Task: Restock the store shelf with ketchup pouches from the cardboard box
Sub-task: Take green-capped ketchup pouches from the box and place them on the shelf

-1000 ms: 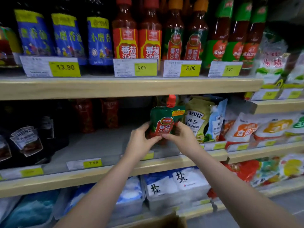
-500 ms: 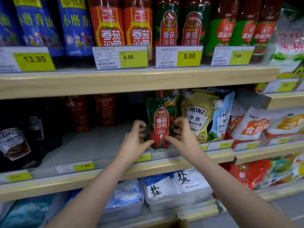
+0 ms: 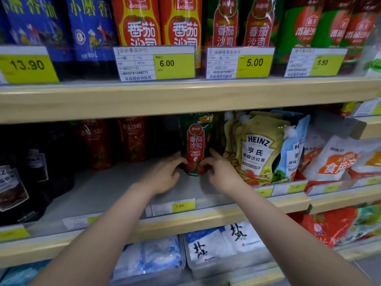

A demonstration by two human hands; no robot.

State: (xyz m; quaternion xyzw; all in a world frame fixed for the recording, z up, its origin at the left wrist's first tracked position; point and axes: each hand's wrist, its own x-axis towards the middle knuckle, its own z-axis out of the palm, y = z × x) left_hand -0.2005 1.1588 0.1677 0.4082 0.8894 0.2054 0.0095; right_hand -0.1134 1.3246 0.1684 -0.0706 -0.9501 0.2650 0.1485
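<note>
A green and red ketchup pouch (image 3: pixel 195 145) stands upright on the grey middle shelf (image 3: pixel 99 193), deep under the shelf above. My left hand (image 3: pixel 165 176) grips its lower left corner and my right hand (image 3: pixel 218 172) grips its lower right side. The pouch's cap is hidden by the wooden shelf edge above. Two red ketchup pouches (image 3: pixel 115 141) stand further back to the left. The cardboard box is out of view.
Yellow Heinz salad dressing pouches (image 3: pixel 257 149) stand close to the right of the ketchup pouch. Dark pouches (image 3: pixel 24 172) fill the left end. Sauce bottles (image 3: pixel 181 23) line the top shelf. Salt bags (image 3: pixel 218 246) sit in bins below. A 7.90 price tag (image 3: pixel 181 206) marks the shelf edge.
Both hands pushed the ketchup pouch further back onto the middle shelf and lowered it upright. My view moved closer to the shelf.
</note>
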